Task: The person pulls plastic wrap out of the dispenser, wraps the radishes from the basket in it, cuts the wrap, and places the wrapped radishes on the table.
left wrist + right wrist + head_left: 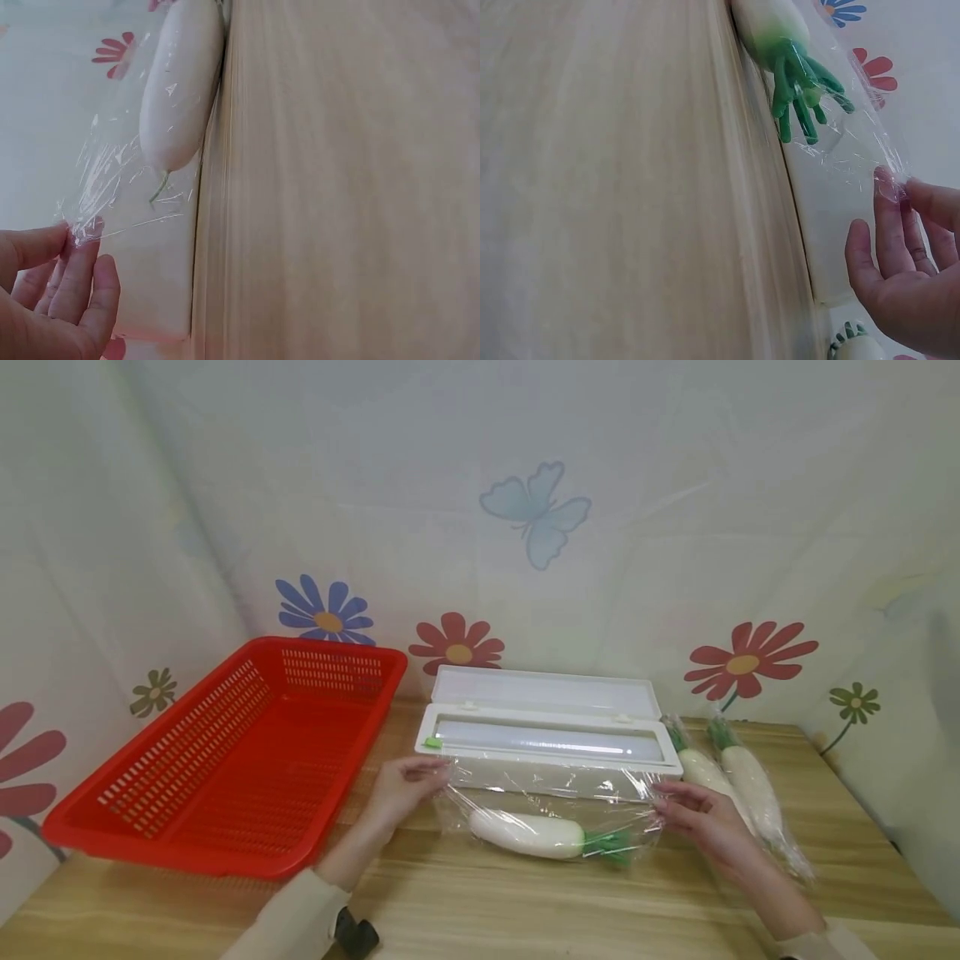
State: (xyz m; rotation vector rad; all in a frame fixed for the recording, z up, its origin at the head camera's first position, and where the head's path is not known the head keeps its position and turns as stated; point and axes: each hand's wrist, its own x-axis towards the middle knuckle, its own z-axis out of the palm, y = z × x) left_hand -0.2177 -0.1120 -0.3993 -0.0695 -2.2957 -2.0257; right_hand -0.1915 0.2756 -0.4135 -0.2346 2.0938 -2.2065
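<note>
A white radish (528, 835) with green leaf stubs (799, 82) lies across the table in front of a white cling film dispenser (547, 766). Clear cling film (97, 180) is spread around the radish; whether it also runs beneath cannot be told. My left hand (405, 789) pinches the film's left corner between thumb and fingers, close to the dispenser's front left. On the other side, my right hand (701, 818) pinches the right corner. Both wrist views show the film pulled into creases at the fingertips. The dispenser's lid (543, 692) stands raised, with the film roll (547, 739) inside.
A red plastic basket (360, 735) with slotted walls stands on the left of the wooden table (480, 910). Two film-wrapped radishes (750, 785) lie right of the dispenser, near my right hand. A green slider (432, 742) sits at the dispenser's left end. Behind hangs a flowered curtain (637, 568).
</note>
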